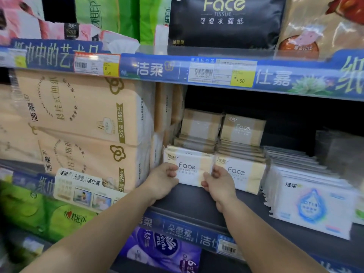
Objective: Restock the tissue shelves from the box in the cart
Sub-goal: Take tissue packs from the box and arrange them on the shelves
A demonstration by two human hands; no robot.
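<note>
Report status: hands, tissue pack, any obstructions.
Left hand and right hand both grip front Face tissue pack on shelf. Second Face pack alongside. No obstruction.

Face tissue pack (pixel 189 168), between the fingers (pixel 171 171): white, cream side bands, grey lettering.
Neighbouring Face pack (pixel 239 174), right of the fingers: same white and cream.
Large bundles (pixel 78 115), left of the fingers: peach, olive-gold print.
Wipes pack (pixel 313 201), far right of the fingers: white, blue droplet motif.
Shelf edge strip (pixel 275 77), above the fingers: blue, white characters, yellow price tags.
</note>
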